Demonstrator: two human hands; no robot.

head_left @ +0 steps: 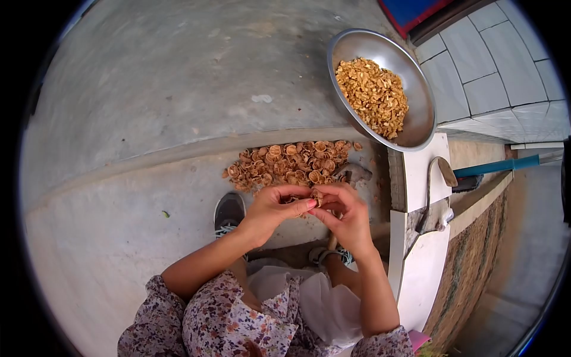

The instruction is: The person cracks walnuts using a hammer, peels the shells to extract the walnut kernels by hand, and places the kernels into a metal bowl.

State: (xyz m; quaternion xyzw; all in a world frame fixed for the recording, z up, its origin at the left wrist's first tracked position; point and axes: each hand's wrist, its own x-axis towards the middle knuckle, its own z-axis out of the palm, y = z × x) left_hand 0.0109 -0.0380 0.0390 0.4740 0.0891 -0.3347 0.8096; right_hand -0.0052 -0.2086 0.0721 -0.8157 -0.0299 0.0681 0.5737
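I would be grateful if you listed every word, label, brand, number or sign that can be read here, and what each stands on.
There are none: no readable text shows in this view. The walnut piece, the shell pile, the metal bowl, the dark shoe and the teal handle show no legible lettering or numbers.

1. Soft, even daylight fills the scene, its source out of view.
2. The round silver metal bowl (419, 113) carries pale, diffuse highlights; a faint, soft-edged shadow darkens the smooth grey concrete floor (178, 77) beside it.
3. The bare left hand (270, 208) and bare right hand (350, 221) look fairly sharp; the small brown walnut piece (317, 196) shows little detail.
4. Fisheye distortion bends straight edges; corners go black, with bluish fringing lower right.
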